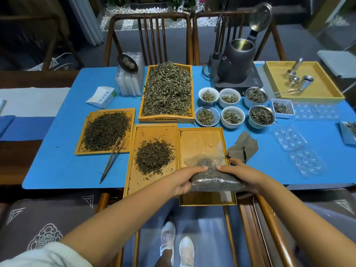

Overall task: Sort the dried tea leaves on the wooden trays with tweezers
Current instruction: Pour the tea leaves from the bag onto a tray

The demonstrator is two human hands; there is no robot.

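Plastic bag of dark tea [213, 182] gripped by left hand [185, 180] and right hand [244, 178] — lower centre, over a wooden tray [200, 139]. Tweezers [111, 160] lying left. White box [101, 97] upper left — print unreadable.

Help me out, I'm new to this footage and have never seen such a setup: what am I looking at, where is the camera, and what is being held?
There is no machine: a person wears a camera on the head, looking down at their own hands. The left hand and right hand together hold a clear plastic bag of dark tea over a nearly bare wooden tray. On the blue table, other trays hold tea leaves, the tweezers lie untouched, and small bowls and a kettle stand beyond.
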